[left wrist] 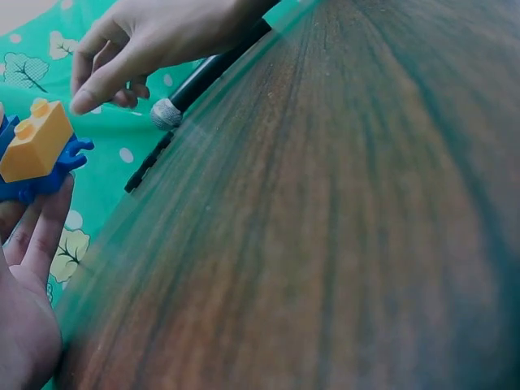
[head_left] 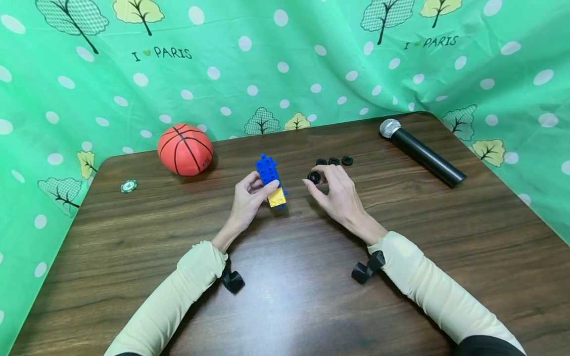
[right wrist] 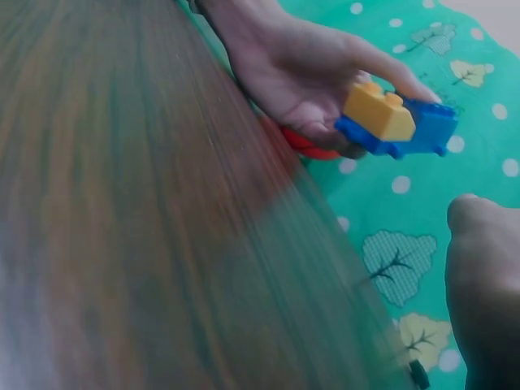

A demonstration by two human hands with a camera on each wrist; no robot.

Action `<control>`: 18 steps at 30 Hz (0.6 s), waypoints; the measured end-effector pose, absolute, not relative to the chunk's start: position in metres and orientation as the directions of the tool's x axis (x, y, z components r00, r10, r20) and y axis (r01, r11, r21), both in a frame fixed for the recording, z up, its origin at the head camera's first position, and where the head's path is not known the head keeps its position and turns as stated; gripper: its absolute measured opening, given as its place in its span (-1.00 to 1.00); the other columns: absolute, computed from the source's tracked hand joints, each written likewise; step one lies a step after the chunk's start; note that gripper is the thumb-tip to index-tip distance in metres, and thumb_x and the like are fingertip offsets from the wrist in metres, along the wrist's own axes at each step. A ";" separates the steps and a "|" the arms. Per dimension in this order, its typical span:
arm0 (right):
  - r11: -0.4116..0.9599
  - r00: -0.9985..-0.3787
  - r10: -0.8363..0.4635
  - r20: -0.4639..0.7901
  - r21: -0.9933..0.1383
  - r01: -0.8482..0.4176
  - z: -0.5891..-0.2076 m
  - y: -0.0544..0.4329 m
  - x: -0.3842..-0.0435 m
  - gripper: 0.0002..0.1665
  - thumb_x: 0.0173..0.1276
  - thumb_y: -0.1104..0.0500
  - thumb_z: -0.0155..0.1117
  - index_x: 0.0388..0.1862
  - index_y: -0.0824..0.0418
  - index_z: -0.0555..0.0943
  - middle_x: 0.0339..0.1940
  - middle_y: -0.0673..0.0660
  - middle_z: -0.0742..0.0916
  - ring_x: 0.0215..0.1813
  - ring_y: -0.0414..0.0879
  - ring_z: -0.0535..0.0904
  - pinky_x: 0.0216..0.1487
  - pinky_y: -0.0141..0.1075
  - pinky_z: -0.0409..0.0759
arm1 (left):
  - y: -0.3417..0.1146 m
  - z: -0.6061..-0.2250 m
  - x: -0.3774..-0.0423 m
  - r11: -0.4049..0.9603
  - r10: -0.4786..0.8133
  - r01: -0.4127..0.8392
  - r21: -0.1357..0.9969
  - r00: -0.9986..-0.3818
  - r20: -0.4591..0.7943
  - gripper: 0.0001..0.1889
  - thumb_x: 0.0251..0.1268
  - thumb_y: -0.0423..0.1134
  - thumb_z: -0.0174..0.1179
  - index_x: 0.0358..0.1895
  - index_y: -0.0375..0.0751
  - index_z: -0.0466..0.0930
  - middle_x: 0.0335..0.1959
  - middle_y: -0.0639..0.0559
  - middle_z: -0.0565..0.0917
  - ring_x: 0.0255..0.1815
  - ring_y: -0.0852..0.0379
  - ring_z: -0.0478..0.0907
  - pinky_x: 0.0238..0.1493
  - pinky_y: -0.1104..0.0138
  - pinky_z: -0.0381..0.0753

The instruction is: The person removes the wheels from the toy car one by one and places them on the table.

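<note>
My left hand [head_left: 249, 198] holds a toy-brick assembly [head_left: 267, 170], with the thumb on top and fingers around its left side. The assembly has blue studded bricks, a yellow brick [left wrist: 39, 142] with a sloped side, and small blue axle-like stubs. In the head view, my right hand [head_left: 340, 195] hovers to its right with thumb and fingers apart. A small black toy wheel [head_left: 313, 177] shows in that gap, seemingly on the table. In the left wrist view, no wheel shows between the right fingers. Several more black wheels [head_left: 347, 160] lie just behind, partly hidden by the hand.
On the brown wooden table [head_left: 285, 296], a red basketball [head_left: 185, 149] sits at the back left, near a green-and-white poker chip [head_left: 128, 186]. A black microphone [head_left: 423, 152] lies at the back right. Green dotted cloth [head_left: 267, 64] hangs behind.
</note>
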State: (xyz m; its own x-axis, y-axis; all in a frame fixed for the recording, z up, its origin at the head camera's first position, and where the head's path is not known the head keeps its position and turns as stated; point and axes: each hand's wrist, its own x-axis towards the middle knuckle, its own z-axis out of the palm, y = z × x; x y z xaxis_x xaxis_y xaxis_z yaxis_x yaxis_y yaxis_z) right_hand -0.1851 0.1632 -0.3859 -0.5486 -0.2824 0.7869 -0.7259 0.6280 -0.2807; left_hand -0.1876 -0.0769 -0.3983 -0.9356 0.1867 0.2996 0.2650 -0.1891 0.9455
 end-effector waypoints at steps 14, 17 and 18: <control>0.665 -0.557 -0.289 0.779 -0.255 -0.702 -0.387 0.196 -0.191 -0.66 0.35 0.27 0.48 0.01 0.37 0.61 -0.28 0.23 0.67 -0.27 0.12 0.49 -0.22 -0.09 0.45 | -0.077 -0.397 -0.186 -0.212 0.173 0.263 0.941 -0.938 0.301 -0.72 0.33 -0.30 0.29 0.01 -0.40 0.60 -0.34 0.04 0.75 -0.40 0.21 0.68 -0.36 0.41 0.64; 0.677 -0.574 -0.283 0.769 -0.264 -0.687 -0.388 0.206 -0.193 -0.67 0.34 0.28 0.49 0.00 0.37 0.61 -0.28 0.24 0.67 -0.26 0.14 0.49 -0.24 -0.08 0.44 | -0.077 -0.397 -0.186 -0.207 0.177 0.262 0.943 -0.938 0.299 -0.71 0.32 -0.29 0.29 0.01 -0.40 0.60 -0.34 0.06 0.75 -0.40 0.22 0.68 -0.36 0.41 0.65; 0.681 -0.580 -0.280 0.765 -0.268 -0.681 -0.388 0.209 -0.193 -0.66 0.34 0.28 0.49 0.01 0.37 0.61 -0.27 0.25 0.67 -0.26 0.14 0.49 -0.24 -0.09 0.44 | -0.076 -0.397 -0.186 -0.207 0.179 0.261 0.943 -0.937 0.299 -0.71 0.32 -0.29 0.29 0.01 -0.40 0.60 -0.34 0.06 0.75 -0.40 0.22 0.68 -0.35 0.41 0.65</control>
State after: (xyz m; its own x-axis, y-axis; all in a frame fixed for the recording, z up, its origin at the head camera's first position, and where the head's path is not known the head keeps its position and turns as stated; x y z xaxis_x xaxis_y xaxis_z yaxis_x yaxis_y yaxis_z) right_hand -0.1931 0.2089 -0.3875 -0.5803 -0.2797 0.7648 -0.6814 0.6811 -0.2679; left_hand -0.1862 -0.0764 -0.3969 -0.9374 0.1794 0.2986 0.2609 -0.2066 0.9430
